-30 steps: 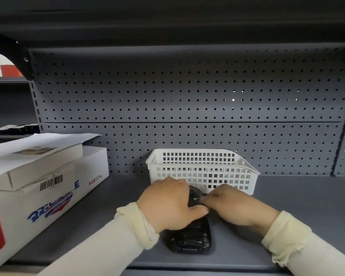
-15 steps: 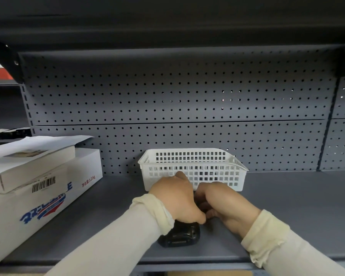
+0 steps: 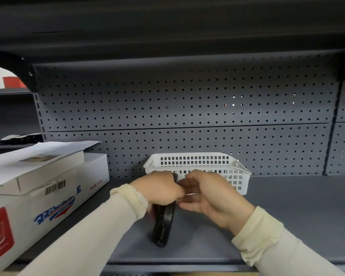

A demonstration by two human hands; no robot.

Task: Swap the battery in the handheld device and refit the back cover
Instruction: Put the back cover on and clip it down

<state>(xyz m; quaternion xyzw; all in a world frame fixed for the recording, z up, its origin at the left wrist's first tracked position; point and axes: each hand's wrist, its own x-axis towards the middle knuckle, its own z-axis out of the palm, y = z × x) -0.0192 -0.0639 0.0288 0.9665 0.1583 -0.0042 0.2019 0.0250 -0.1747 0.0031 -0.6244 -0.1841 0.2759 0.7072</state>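
Observation:
The black handheld device (image 3: pixel 163 226) stands on its long side edge, lifted off the grey shelf (image 3: pixel 287 216), with its lower end pointing toward me. My left hand (image 3: pixel 159 189) is closed around its upper half from the left. My right hand (image 3: pixel 209 194) sits against the device's right side, fingers curled toward its top and touching my left thumb. Whether those fingers grip the device or a cover is hidden. No loose battery or cover shows.
A white slotted plastic basket (image 3: pixel 235 166) stands just behind my hands against the perforated back panel (image 3: pixel 187 108). White cardboard boxes (image 3: pixel 48 188) with a barcode and blue lettering fill the shelf's left side. An upper shelf (image 3: pixel 167 26) hangs overhead.
The device has gone from lying flat on the shelf to standing on its edge in my left hand. Both hands rose slightly and my right hand shifted to its right side.

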